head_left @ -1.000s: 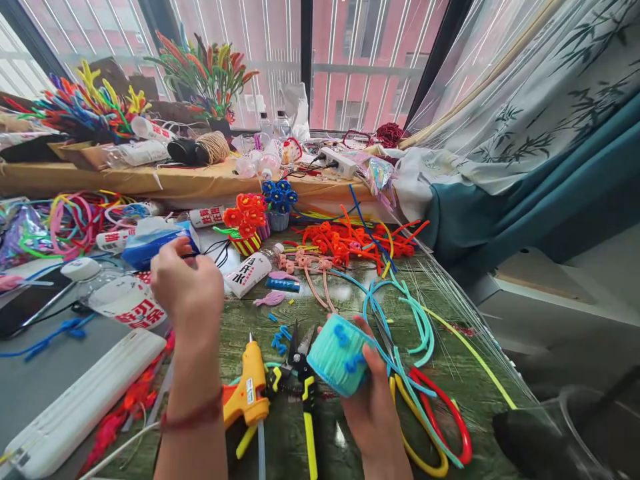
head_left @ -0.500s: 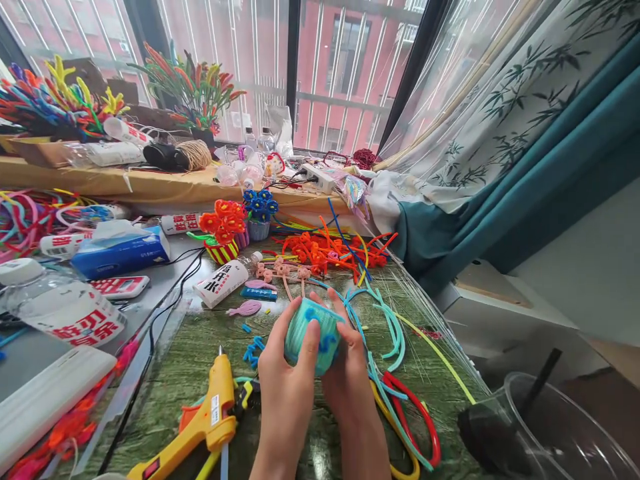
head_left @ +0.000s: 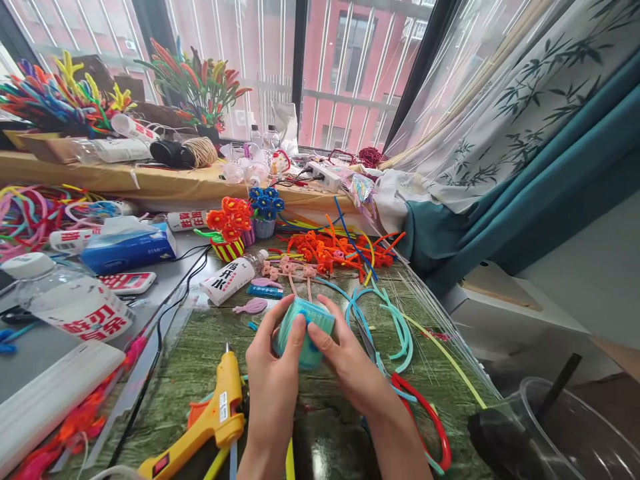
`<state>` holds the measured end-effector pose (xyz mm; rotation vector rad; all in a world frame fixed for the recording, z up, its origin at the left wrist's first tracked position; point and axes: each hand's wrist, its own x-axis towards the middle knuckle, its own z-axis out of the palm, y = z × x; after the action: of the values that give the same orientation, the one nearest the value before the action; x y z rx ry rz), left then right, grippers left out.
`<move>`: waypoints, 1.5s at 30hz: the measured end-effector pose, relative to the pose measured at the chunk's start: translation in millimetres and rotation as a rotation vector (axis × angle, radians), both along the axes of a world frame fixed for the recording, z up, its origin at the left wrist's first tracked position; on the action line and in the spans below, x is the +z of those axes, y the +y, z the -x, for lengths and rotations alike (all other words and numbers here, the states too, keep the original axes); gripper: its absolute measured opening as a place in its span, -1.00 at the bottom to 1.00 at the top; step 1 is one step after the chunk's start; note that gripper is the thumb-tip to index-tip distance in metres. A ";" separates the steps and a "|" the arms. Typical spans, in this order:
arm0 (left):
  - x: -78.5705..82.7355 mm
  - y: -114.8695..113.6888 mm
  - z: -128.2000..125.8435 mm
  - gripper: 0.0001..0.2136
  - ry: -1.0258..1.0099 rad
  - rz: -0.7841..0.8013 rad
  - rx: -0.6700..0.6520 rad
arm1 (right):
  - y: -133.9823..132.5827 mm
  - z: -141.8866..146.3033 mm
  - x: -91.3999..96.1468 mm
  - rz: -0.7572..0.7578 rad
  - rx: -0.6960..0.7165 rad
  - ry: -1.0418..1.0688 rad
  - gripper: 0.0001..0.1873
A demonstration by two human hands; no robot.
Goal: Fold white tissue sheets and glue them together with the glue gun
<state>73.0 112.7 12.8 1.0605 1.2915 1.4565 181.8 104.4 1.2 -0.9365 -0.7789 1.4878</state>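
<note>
Between my two hands is a small turquoise pot (head_left: 319,317) that looks wrapped in fuzzy pipe cleaner, with a bit of blue on its front. My left hand (head_left: 273,373) grips its left side, thumb on the front. My right hand (head_left: 353,367) closes on its right side, its thumb pressed near the blue part. The fingertips behind the pot are hidden. To the left lies a yellow glue gun (head_left: 229,393), nozzle pointing away. Scissors with red handles (head_left: 436,427) rest beside my right forearm, partly covered by turquoise pipe cleaners (head_left: 400,333).
Orange pipe cleaner pieces (head_left: 325,253) are heaped at the back, near orange flowers (head_left: 231,219) and blue flowers (head_left: 266,203) in small pots. A water bottle (head_left: 233,277) lies behind the glue gun. A clear plastic cup (head_left: 575,413) stands front right. A black cable (head_left: 159,333) crosses the left side.
My right hand has come round to the pot's right front, its thumb now on the blue decoration. The pot has turned and shifted slightly left. The view has moved a little.
</note>
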 end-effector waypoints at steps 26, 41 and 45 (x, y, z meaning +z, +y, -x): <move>8.3 -20.2 45.0 -0.88 0.950 -0.750 0.048 | 9.2 -8.4 9.7 -0.431 -0.193 -0.347 -0.10; 5.1 -28.6 59.6 -0.71 1.058 -0.838 -0.058 | 5.1 2.6 10.7 -0.546 -0.172 -0.116 -0.20; 7.3 -24.7 67.2 -0.67 1.109 -0.888 -0.109 | 11.0 -4.0 3.4 -0.662 -0.112 -0.202 -0.17</move>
<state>5.8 88.1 20.0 2.7393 1.1885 1.3750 185.8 115.4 4.6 -0.6101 -1.2458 0.9401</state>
